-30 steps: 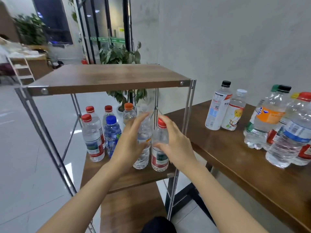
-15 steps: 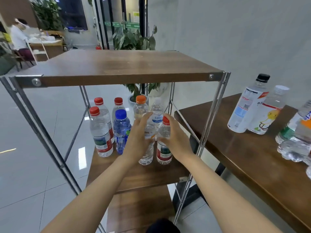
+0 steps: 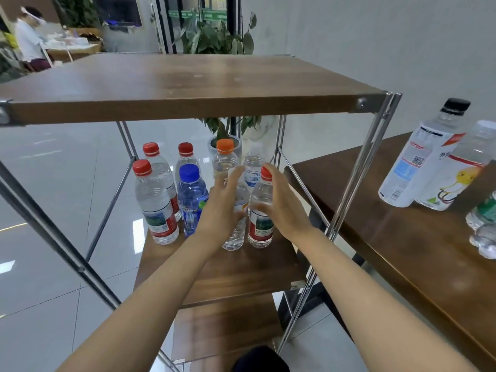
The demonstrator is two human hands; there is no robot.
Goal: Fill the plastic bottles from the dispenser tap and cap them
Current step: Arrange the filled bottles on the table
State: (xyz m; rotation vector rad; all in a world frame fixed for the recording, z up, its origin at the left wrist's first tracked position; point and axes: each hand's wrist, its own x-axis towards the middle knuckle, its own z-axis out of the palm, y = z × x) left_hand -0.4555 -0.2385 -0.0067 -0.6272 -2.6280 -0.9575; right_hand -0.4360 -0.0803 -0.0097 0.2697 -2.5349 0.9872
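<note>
Several capped plastic bottles stand on the middle shelf (image 3: 241,272) of a metal-framed rack. My left hand (image 3: 221,210) is wrapped around a clear bottle (image 3: 234,234) whose top is hidden behind my fingers. My right hand (image 3: 281,208) grips a red-capped bottle (image 3: 261,226) with a red and green label, right beside the clear one. Both bottles stand upright on the shelf. To their left stand a blue bottle (image 3: 191,197) and a taller red-capped bottle (image 3: 155,205). Behind them are an orange-capped bottle (image 3: 225,154) and a white-capped bottle (image 3: 253,170). No dispenser tap is in view.
The rack's wooden top shelf (image 3: 188,84) hangs over the bottles, with steel posts (image 3: 359,167) at its corners. A brown table (image 3: 402,245) to the right carries a black-capped bottle (image 3: 418,157) and others. A person (image 3: 28,41) sits far back left; a potted plant (image 3: 220,38) stands behind the rack.
My view has moved closer to the rack and turned left, so most table bottles have left the frame. Both hands stay on the same two bottles.
</note>
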